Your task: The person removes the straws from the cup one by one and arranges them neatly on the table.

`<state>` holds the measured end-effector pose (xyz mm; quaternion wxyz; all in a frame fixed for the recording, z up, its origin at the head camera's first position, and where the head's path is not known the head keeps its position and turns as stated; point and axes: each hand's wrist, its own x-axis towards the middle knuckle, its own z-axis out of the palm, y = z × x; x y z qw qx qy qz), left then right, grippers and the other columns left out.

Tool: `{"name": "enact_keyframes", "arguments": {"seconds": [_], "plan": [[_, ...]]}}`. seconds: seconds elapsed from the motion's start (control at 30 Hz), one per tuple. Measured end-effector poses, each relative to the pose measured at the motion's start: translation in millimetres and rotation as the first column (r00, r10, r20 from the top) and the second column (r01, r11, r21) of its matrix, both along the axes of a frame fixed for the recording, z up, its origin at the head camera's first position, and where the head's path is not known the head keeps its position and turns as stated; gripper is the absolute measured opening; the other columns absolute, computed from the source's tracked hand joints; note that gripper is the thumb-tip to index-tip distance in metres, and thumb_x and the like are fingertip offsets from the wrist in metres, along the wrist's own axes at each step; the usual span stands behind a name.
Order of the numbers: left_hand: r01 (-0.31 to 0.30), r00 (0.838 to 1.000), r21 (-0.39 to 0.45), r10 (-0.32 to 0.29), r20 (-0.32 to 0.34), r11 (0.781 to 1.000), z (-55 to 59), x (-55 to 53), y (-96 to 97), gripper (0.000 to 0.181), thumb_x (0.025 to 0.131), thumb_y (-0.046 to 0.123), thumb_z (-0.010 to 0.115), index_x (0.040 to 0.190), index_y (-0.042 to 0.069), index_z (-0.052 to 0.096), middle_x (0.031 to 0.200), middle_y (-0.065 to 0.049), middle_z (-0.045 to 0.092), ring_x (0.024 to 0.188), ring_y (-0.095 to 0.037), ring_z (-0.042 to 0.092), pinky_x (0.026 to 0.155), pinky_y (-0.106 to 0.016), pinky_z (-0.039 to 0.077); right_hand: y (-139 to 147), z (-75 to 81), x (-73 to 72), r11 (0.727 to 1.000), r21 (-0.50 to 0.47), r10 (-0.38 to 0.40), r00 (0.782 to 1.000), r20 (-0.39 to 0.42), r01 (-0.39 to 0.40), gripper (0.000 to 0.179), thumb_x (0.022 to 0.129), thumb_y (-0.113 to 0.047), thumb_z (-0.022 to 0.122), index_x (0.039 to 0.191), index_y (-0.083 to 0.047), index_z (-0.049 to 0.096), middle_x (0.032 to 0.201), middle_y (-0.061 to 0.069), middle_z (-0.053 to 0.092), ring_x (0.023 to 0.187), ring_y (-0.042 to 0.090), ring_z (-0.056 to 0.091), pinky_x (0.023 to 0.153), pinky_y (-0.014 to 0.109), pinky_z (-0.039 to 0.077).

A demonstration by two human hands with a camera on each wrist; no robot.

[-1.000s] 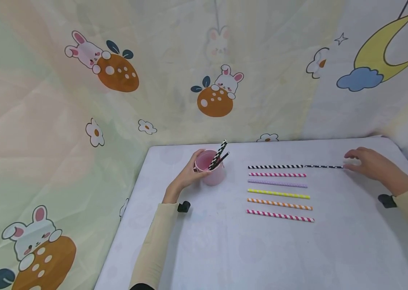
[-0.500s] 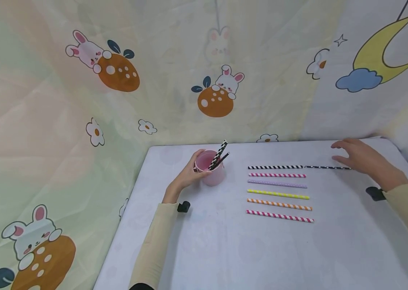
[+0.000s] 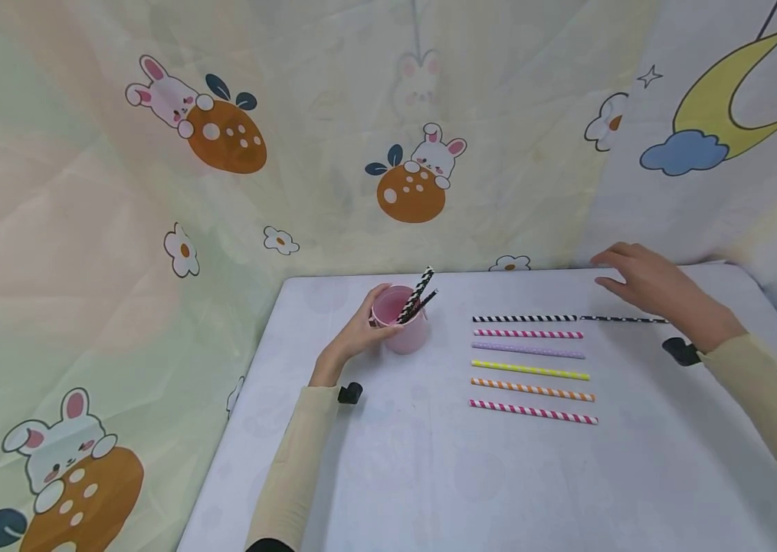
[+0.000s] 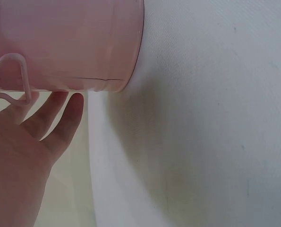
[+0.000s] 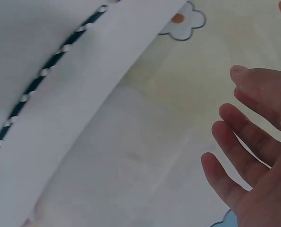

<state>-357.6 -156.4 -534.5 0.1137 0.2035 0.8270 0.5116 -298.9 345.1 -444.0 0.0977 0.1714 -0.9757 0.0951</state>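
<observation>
My left hand (image 3: 355, 335) grips a pink mug (image 3: 411, 341) at the left of the table, thumb along its near rim. Several black patterned paper straws (image 3: 418, 294) lean out of the mug. In the left wrist view the mug's loop handle (image 4: 25, 78) shows beside the fingers. My right hand (image 3: 674, 293) holds nothing; its fingers are spread loosely above the table's back part. Below it lies a black straw with white dots (image 3: 616, 318), its right end hidden by the wrist. End to end with this lies a black-and-white striped straw (image 3: 525, 318).
Nearer me, separate straws lie in rows: pink striped (image 3: 529, 333), lilac (image 3: 529, 350), yellow (image 3: 530, 370), orange striped (image 3: 532, 389) and red-pink striped (image 3: 533, 412). A printed cloth wall (image 3: 333, 153) rises behind the white table (image 3: 471, 483).
My right hand has left the right end of the dotted black straw, lifting and moving left over the table. The left hand and mug have stayed put.
</observation>
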Motion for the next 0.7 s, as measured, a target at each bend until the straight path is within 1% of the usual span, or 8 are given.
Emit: {"name": "enact_keyframes", "arguments": {"seconds": [0.2,0.3,0.43,0.6,0.7], "plan": [[-0.008,1.0,-0.007,0.008,0.008,1.0,1.3,1.4,0.6,0.089,0.085,0.034,0.081,0.154,0.043,0.024,0.152,0.003,0.042,0.137,-0.022,0.044,0.112,-0.05,0.04,-28.9,21.7,-7.1,0.998,0.013,0.058,0.998,-0.039,-0.058,0.033,0.089,-0.008,0.074,0.12,0.001,0.065,0.118,0.022,0.064,0.109,0.039,0.058,0.093,0.056,0.05],[-0.013,1.0,-0.001,0.013,0.017,1.0,1.9,1.7,0.8,0.09,0.085,0.032,0.081,0.154,0.043,0.025,0.151,0.003,0.042,0.136,-0.022,0.045,0.111,-0.049,0.041,-44.6,30.1,-10.8,0.996,0.016,0.093,0.994,-0.055,-0.093,0.034,0.088,-0.007,0.075,0.12,0.0,0.065,0.118,0.021,0.064,0.108,0.038,0.059,0.092,0.055,0.051],[-0.01,1.0,0.01,0.009,0.029,1.0,2.4,1.6,1.3,0.091,0.086,0.027,0.081,0.155,0.04,0.024,0.152,0.001,0.041,0.137,-0.023,0.045,0.111,-0.049,0.04,-66.9,40.7,-15.1,0.991,0.024,0.129,0.989,-0.066,-0.128,0.035,0.087,-0.007,0.076,0.12,-0.001,0.066,0.116,0.018,0.065,0.106,0.035,0.06,0.091,0.052,0.053],[-0.002,0.999,0.024,0.001,0.041,1.0,3.7,2.5,1.2,0.092,0.087,0.027,0.08,0.157,0.038,0.021,0.155,-0.002,0.039,0.139,-0.026,0.042,0.114,-0.051,0.037,-93.1,51.4,-20.4,0.985,0.031,0.173,0.981,-0.083,-0.171,0.035,0.087,-0.01,0.077,0.12,-0.003,0.067,0.112,0.015,0.066,0.103,0.033,0.062,0.09,0.049,0.054],[-0.005,0.999,0.015,0.005,0.04,1.0,4.8,3.1,1.3,0.091,0.087,0.03,0.08,0.156,0.04,0.022,0.155,0.0,0.038,0.139,-0.025,0.042,0.114,-0.051,0.037,-106.4,54.7,-24.6,0.976,0.032,0.219,0.969,-0.113,-0.217,0.034,0.087,-0.011,0.078,0.118,-0.003,0.067,0.109,0.013,0.067,0.099,0.031,0.063,0.088,0.047,0.055]]}}
